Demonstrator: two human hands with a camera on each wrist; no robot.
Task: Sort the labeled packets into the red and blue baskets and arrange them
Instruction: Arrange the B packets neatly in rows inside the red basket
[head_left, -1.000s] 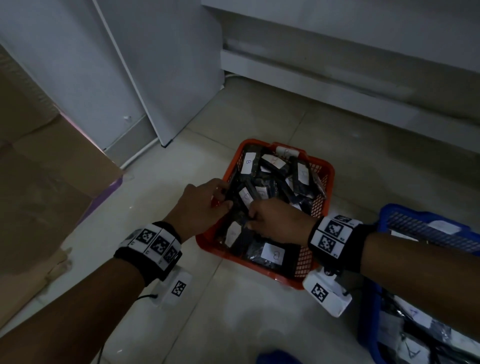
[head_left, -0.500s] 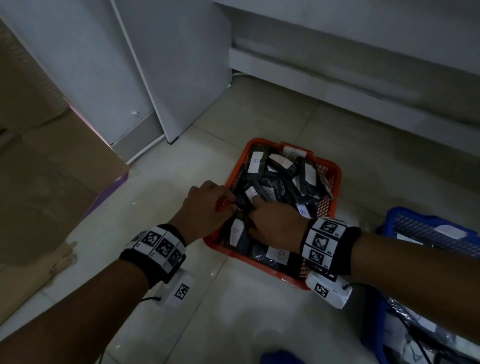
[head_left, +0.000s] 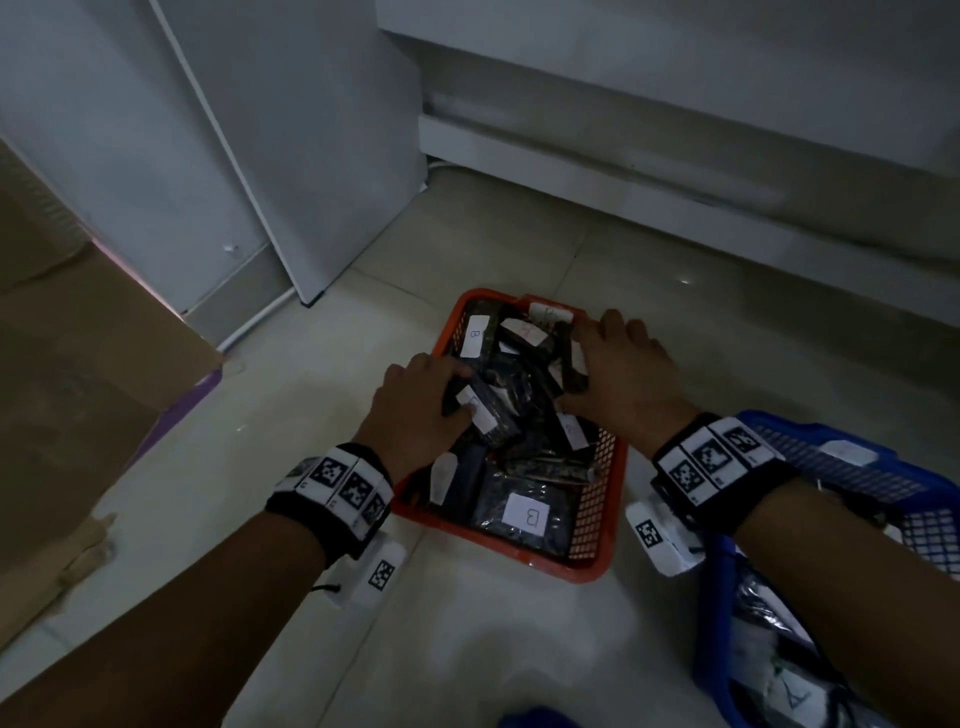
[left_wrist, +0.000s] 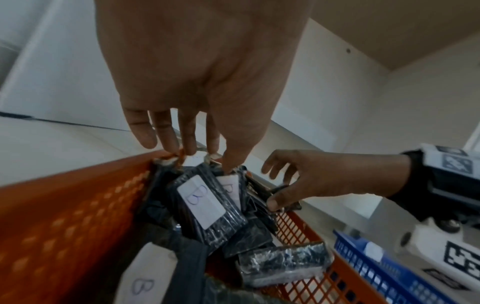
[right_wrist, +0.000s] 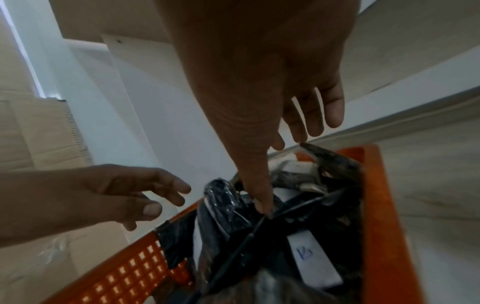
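Both hands work over the red basket (head_left: 595, 512), which sits on the pale tiled floor (head_left: 467, 649) packed with dark wrapped packets (head_left: 524, 467), many bearing white labels marked "B". One left hand (head_left: 421, 410) reaches in from the basket's left rim, fingers extended downward and slightly spread, their tips touching the tops of the upright packets at the far left; its thumb presses on a packet's white label (left_wrist: 228, 186), and nothing is clasped. Opposite it, the right hand (head_left: 623, 374) lies over the far right part of the pile, fingers spread toward the basket's far rim; in the right wrist view its thumb pushes down among the packets, while the left wrist view shows that thumb against a thin dark packet edge (left_wrist: 279, 188), though whether it is pinched I cannot tell. Just beside the red basket, on its right, stands the blue basket (head_left: 852, 467), holding more labelled packets. Cardboard (head_left: 78, 364) lies at the left.
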